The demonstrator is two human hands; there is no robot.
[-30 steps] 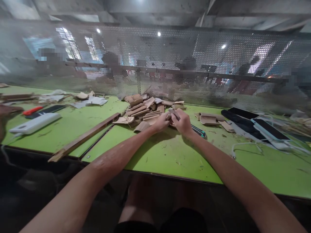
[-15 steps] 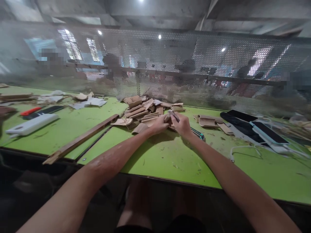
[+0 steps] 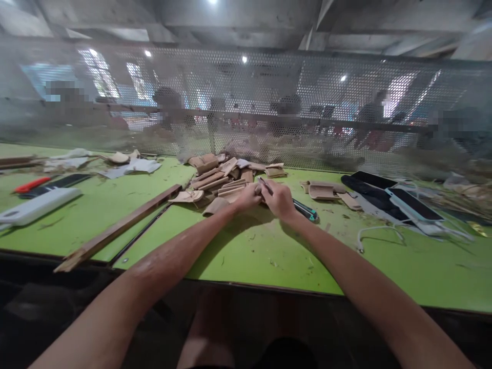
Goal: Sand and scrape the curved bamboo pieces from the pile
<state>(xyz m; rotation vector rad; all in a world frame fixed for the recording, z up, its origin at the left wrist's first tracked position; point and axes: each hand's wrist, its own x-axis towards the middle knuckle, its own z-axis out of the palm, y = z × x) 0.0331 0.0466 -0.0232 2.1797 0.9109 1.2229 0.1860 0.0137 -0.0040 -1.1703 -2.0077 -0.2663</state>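
The head view showed two bare hands meeting above a green table (image 3: 246, 261). The right hand (image 3: 280, 200) pinched a slim grey object (image 3: 265, 185) between thumb and fingers, at the near right edge of a pile of curved brown pieces (image 3: 205, 180). The left hand (image 3: 247, 198) was just beside it, fingers curled; whether they gripped anything could not be told. A cutter (image 3: 306, 209) lay beside the right wrist, a long wooden strip (image 3: 119, 226) farther left.
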